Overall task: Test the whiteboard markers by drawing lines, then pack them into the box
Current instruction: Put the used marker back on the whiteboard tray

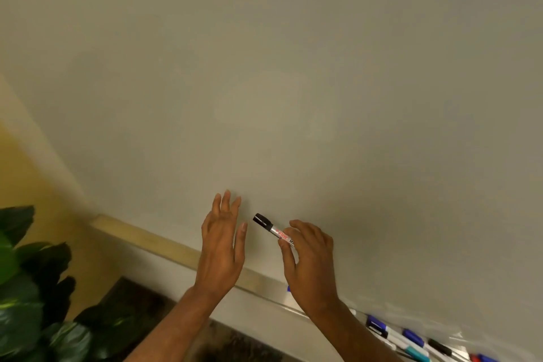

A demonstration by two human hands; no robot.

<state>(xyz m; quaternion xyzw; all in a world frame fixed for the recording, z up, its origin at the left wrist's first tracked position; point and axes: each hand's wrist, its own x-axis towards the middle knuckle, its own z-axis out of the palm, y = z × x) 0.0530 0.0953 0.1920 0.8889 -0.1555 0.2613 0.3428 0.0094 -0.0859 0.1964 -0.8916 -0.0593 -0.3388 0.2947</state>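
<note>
Early stage of the marker test. The right hand (308, 256) pinches a silver-barrelled whiteboard marker with a black cap (271, 228) by its rear half, between the thumb and curled fingers. The capped end points up and to the left, close in front of the wide pale-grey whiteboard (293, 67). The left hand (220, 244) is spread, fingers straight and holding nothing, just beside the cap but apart from it (placed, it seems, to pull the cap off). The cap is on and the board surface in view bears no drawn line, so no test stroke shows for this marker or any other. Along the board's lower edge a narrow metal tray (273, 285) carries a row of further capped markers in blue, teal, black and red (411, 341), lying on their sides at lower right. Whether any of them has been tested cannot be told. No box appears in view, and nothing is seen packed. By this evidence, uncapping, drawing, recapping and all of the packing remain to be done. A dark-leaved green plant (35, 288) stands against the yellow wall (29, 185) at lower left.
</note>
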